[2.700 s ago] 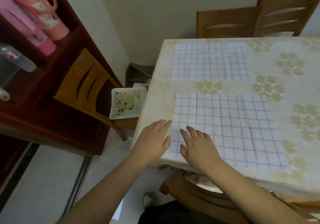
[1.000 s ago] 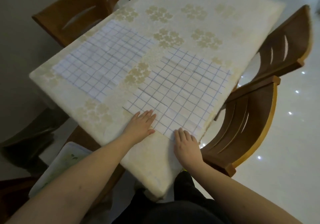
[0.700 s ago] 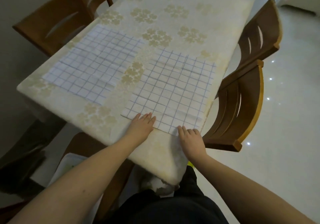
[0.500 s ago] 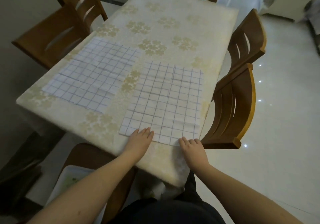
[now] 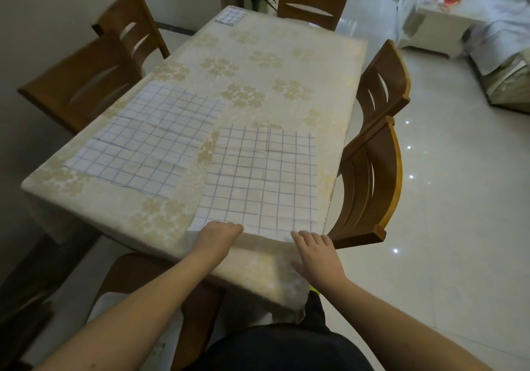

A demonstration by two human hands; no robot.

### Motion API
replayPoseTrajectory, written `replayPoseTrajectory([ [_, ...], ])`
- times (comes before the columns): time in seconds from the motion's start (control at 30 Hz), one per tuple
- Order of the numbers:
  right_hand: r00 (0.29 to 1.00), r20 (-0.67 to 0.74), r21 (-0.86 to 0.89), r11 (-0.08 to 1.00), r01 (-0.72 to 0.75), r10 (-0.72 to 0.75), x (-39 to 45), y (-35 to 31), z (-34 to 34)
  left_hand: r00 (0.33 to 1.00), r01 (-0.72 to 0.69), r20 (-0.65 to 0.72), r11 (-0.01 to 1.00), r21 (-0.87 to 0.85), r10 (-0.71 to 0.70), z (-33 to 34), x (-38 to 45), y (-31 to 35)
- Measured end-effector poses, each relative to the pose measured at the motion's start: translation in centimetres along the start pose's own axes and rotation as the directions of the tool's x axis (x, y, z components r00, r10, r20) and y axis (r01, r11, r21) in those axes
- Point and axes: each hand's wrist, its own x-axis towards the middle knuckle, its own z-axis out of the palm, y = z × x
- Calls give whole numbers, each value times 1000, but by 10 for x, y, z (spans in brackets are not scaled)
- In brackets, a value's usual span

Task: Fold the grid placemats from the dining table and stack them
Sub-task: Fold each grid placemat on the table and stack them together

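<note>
Near placemat [image 5: 262,178] lies flat at the table [image 5: 286,63] edge, beside a second placemat [image 5: 149,138]; a small folded one [image 5: 230,16] sits at the far end. Left hand [image 5: 219,234] curls its fingers over the near edge, apparently gripping it. Right hand [image 5: 315,251] rests flat, fingers spread, at the near right corner.

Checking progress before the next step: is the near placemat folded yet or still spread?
Still spread. The near placemat lies flat, full grid showing; left hand and right hand sit at its near edge.
</note>
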Motion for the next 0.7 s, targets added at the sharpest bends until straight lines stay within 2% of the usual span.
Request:
replayPoseTrajectory([
  [0.13,999,-27,-8,999,-38,37,9,4,-17,985,-93,-152,994,-55,84,-14,0,-5],
  [0.23,992,-102,41,996,-73,77,18,15,-36,966,-79,-253,989,-125,46,-38,2,-10],
  [0.5,977,-189,166,984,-71,102,31,38,-89,933,20,-355,994,-109,-57,-90,2,-39],
  [0.7,948,-297,233,971,-46,116,38,32,-122,906,99,-359,937,-334,-223,-127,5,-45],
])
